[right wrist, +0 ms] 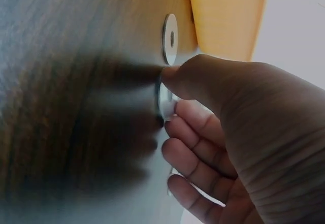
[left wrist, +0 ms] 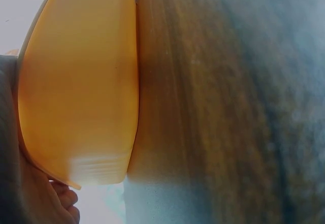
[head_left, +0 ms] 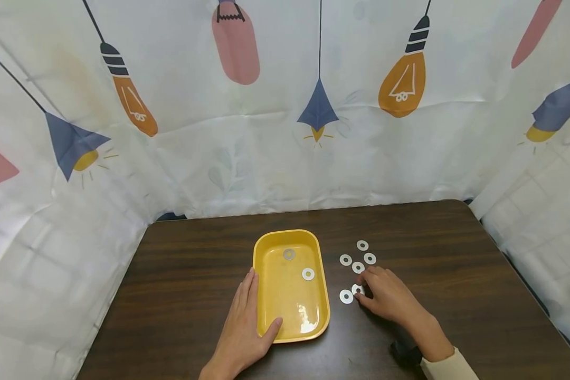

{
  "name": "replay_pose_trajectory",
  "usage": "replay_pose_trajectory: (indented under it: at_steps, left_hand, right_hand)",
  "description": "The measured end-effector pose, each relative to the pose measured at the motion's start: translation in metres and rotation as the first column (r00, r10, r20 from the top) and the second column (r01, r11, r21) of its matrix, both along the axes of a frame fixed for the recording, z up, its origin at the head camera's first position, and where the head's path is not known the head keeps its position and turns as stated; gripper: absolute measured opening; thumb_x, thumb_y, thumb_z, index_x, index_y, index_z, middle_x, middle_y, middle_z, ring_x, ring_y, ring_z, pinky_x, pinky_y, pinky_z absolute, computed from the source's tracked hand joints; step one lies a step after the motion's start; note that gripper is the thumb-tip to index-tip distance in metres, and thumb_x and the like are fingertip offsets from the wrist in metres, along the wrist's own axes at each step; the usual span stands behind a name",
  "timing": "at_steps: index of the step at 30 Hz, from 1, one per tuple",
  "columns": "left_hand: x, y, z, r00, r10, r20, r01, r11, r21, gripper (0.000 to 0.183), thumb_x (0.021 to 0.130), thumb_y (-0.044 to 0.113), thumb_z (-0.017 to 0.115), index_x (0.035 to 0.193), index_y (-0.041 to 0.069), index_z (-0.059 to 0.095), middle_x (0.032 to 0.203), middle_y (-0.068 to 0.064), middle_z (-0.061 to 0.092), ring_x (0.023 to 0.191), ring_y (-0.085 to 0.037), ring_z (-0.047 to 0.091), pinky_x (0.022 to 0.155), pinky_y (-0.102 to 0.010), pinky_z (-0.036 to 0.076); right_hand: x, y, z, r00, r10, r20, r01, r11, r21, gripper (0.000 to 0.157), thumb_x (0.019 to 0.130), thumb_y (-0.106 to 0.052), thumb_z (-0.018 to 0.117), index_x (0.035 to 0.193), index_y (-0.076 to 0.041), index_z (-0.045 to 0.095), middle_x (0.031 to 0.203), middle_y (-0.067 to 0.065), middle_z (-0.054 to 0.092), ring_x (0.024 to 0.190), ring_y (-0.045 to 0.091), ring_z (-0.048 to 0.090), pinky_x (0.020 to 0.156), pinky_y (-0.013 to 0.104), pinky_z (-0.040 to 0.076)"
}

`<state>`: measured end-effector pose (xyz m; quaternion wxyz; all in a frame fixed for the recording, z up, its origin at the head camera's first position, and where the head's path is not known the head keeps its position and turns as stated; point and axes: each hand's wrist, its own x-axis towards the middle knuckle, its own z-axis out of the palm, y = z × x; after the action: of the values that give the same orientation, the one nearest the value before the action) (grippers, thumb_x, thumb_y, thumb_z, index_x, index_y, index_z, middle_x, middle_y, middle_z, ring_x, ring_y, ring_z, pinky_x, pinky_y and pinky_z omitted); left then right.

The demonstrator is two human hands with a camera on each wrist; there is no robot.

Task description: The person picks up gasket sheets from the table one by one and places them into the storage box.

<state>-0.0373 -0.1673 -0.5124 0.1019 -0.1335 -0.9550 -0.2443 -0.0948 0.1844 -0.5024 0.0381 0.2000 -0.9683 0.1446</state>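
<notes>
A yellow rectangular tray (head_left: 292,306) lies on the table with two flat washers inside, one white (head_left: 304,275) and one greyer (head_left: 285,255). My left hand (head_left: 247,327) rests against its left side, fingers straight along the wall and thumb over the near rim. To the right, my right hand (head_left: 391,295) pinches a flat metal washer (right wrist: 163,102) at its edges between thumb and fingertips, low at the tabletop. Another washer (head_left: 342,296) lies just left of that one. Several more washers (head_left: 341,260) are grouped beyond the right hand.
The dark wood-grain table (head_left: 195,264) carries everything and has a rounded far right corner. A white cloth (head_left: 266,158) printed with lamps and bulbs hangs behind it and along both sides. A dark object (head_left: 404,353) sits beneath the right wrist.
</notes>
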Motion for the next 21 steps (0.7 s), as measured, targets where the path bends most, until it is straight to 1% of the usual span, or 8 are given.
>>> replay_pose_trajectory:
  at_steps: [4,10,14,21]
  left_hand:
    - [-0.001,0.000,0.001,1.000,0.005,0.022,-0.005,1.000,-0.001,0.106,0.086,0.044,0.079,0.166,0.000,0.025,0.177,-0.012,0.022,0.157,-0.038,0.035,0.125,-0.006,-0.011]
    - [0.000,0.000,0.003,1.000,0.003,0.014,-0.003,1.000,-0.022,0.106,0.086,0.045,0.079,0.165,-0.002,0.026,0.177,-0.015,0.023,0.157,-0.038,0.035,0.125,-0.007,-0.012]
    - [-0.001,0.000,0.004,1.000,-0.006,-0.006,0.006,1.000,-0.029,0.106,0.086,0.044,0.079,0.164,-0.003,0.027,0.176,-0.017,0.025,0.157,-0.038,0.036,0.126,-0.008,-0.012]
    - [-0.004,0.000,0.003,0.998,-0.026,-0.053,0.024,0.999,-0.041,0.105,0.085,0.044,0.079,0.163,-0.005,0.029,0.173,-0.019,0.029,0.156,-0.036,0.037,0.129,-0.011,-0.009]
  right_hand:
    - [0.001,-0.001,0.000,0.999,0.010,-0.041,-0.010,1.000,0.007,0.023,0.080,-0.025,0.090,0.095,-0.015,0.076,0.088,-0.007,0.069,0.083,0.013,0.064,0.081,0.041,0.059]
    - [0.003,-0.004,0.004,0.999,-0.014,-0.030,0.015,0.999,0.031,0.023,0.079,-0.027,0.090,0.094,-0.015,0.077,0.087,-0.006,0.069,0.083,0.014,0.064,0.082,0.042,0.058]
    - [0.004,-0.007,0.004,0.999,-0.035,-0.032,0.037,0.999,0.040,0.022,0.079,-0.028,0.090,0.092,-0.015,0.077,0.086,-0.005,0.069,0.083,0.015,0.065,0.083,0.042,0.058]
    - [0.006,-0.012,0.005,0.997,-0.065,-0.043,0.068,0.994,0.081,0.021,0.079,-0.029,0.089,0.088,-0.015,0.077,0.083,-0.003,0.068,0.081,0.018,0.065,0.077,0.039,0.054]
